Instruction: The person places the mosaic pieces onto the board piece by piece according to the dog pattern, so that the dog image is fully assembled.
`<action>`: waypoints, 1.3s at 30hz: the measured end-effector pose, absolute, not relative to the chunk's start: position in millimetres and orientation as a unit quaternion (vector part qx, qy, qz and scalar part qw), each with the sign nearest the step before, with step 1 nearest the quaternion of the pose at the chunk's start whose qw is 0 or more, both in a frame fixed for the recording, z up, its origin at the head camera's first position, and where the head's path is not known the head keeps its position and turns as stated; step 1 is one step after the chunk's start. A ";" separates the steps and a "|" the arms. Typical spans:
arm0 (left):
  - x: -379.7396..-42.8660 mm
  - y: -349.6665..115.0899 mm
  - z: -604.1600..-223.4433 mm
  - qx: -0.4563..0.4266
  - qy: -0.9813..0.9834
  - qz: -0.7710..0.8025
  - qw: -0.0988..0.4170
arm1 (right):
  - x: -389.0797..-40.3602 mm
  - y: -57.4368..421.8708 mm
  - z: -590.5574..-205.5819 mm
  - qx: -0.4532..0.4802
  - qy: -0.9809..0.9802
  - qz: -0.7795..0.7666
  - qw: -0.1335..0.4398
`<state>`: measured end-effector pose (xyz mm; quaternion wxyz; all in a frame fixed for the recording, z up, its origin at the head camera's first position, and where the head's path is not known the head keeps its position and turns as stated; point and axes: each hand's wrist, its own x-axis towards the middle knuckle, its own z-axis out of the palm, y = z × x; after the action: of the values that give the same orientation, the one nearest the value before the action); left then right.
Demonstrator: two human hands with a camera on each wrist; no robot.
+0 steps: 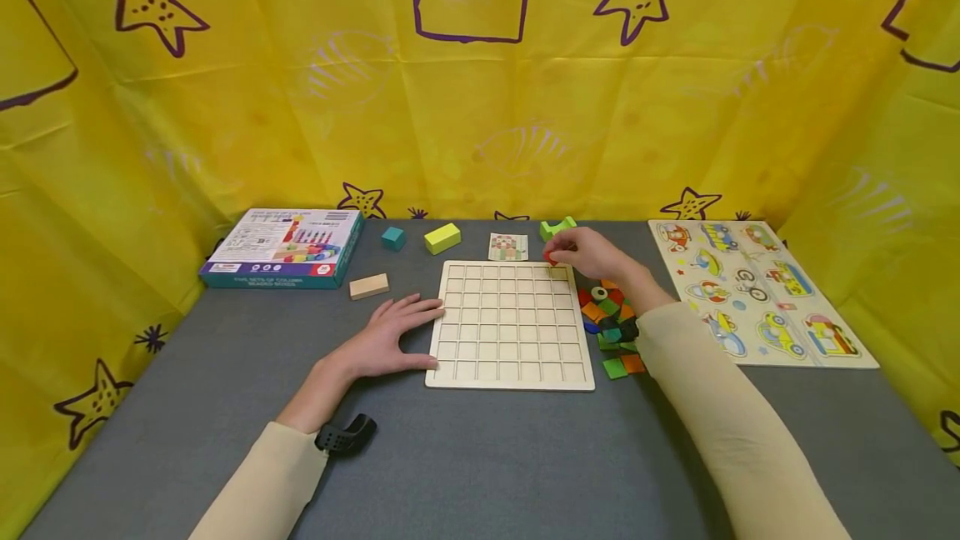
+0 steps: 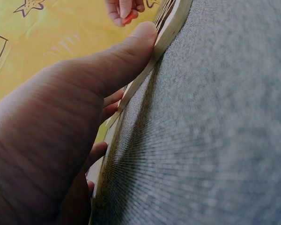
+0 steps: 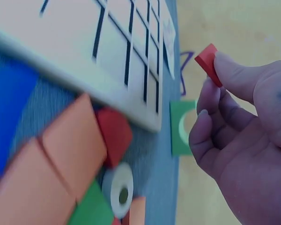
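A pale wooden grid board (image 1: pixel 508 327) lies on the grey table, its square cells bare. My left hand (image 1: pixel 393 336) rests at the board's left edge, fingers spread; in the left wrist view the thumb (image 2: pixel 126 54) lies against the rim. Above the board's far right corner, my right hand (image 1: pixel 588 250) pinches a small red tile (image 3: pixel 209 64) between thumb and fingers. Right of the board lies a loose pile of coloured tiles (image 1: pixel 611 315), with orange, green, red and blue pieces and a white ring (image 3: pixel 119 190). A small picture card (image 1: pixel 508 247) lies just beyond the board.
At the back left are a boxed bead set (image 1: pixel 281 248), a teal cube (image 1: pixel 393 238), a yellow block (image 1: pixel 442 238) and a plain wooden block (image 1: pixel 369 287). A green arched block (image 1: pixel 557 228) stands behind the right hand. A vehicle puzzle board (image 1: pixel 757 294) lies far right.
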<state>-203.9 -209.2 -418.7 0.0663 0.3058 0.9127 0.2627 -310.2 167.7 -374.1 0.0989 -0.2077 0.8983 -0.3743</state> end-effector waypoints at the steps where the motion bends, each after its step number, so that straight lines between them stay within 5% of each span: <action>1: -204.0 -209.0 -418.5 0.306 0.913 0.263 0.066 | -310.4 164.1 -373.7 -0.212 0.897 -0.373 0.102; 10: -204.2 -208.8 -418.0 0.302 0.915 0.258 0.073 | -315.7 129.0 -367.6 -0.251 0.875 -0.390 0.139; 39: -202.4 -209.3 -419.3 0.302 0.908 0.278 0.083 | -336.8 49.5 -389.4 -0.284 0.897 -0.322 0.109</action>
<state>-202.4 -209.3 -419.3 0.0831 0.3023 0.9079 0.2782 -336.8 49.5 -389.4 0.1088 -0.2836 0.8966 -0.3224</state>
